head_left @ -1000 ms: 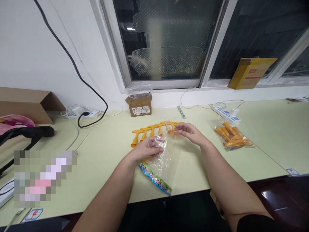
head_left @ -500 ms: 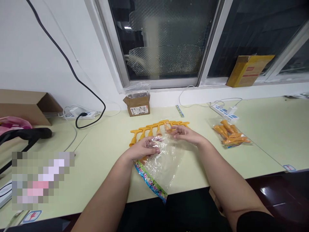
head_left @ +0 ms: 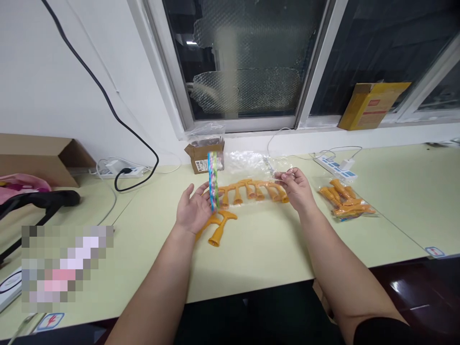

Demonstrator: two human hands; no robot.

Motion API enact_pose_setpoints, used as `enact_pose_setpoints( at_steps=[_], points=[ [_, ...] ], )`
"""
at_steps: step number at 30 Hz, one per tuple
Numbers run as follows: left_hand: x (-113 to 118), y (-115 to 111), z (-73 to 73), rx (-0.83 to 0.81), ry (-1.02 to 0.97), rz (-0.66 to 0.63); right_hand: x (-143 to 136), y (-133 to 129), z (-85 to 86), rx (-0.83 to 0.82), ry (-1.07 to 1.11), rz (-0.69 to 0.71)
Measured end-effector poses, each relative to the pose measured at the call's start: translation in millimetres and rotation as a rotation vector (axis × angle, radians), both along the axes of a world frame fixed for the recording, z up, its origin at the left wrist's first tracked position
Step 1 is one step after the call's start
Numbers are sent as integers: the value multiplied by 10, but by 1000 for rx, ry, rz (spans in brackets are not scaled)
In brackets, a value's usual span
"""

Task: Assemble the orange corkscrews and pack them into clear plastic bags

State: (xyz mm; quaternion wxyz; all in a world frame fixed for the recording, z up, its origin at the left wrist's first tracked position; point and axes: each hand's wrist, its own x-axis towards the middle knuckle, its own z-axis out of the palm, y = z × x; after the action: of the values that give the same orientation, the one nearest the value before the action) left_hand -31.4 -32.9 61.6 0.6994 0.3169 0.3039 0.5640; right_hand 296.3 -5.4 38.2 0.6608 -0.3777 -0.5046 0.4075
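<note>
A clear plastic bag point(head_left: 244, 165) with a blue and green printed strip point(head_left: 213, 179) is spread in the air over a row of several orange T-shaped pieces point(head_left: 250, 190). My right hand point(head_left: 294, 187) pinches the bag's right end. At the strip end, my left hand point(head_left: 194, 206) is palm up with its fingers apart, their tips partly behind the strip. Two more orange pieces point(head_left: 218, 232) lie beside my left hand, one partly hidden by it. A filled bag of orange pieces point(head_left: 345, 199) lies to the right.
Behind the bag stands a small open carton point(head_left: 201, 158). Power strips point(head_left: 334, 167) with white cables lie along the wall. A brown box point(head_left: 36, 158) and a black curved object point(head_left: 46, 199) are at the left; a yellow box point(head_left: 373, 105) leans on the window.
The bag has been raised and turned, its printed strip going from the table's front side to upright at the left. My left hand has opened palm up; my right hand has moved right.
</note>
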Motion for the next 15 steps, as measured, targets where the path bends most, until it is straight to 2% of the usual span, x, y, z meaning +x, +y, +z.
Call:
enact_pose_setpoints(
  at_steps=[3,6,8,10,12,15],
  points=[
    [123,10,-107,42,167,114,-81,-14,-16,170,-102,-70],
    [252,-47,-203,-10,324,24,-213,-82,-27,353,-240,-89],
    [314,-96,-232,-49,314,-64,-306,-142,-35,461,-356,-123],
    [349,-124,-234,-38,241,-80,-374,-200,-38,523,-482,-178],
    [358,-117,-221,12,168,10,-404,-243,-32,533,-599,-220],
    [342,-57,-199,105,153,279,-396,-264,-15,512,-689,-205]
  ],
)
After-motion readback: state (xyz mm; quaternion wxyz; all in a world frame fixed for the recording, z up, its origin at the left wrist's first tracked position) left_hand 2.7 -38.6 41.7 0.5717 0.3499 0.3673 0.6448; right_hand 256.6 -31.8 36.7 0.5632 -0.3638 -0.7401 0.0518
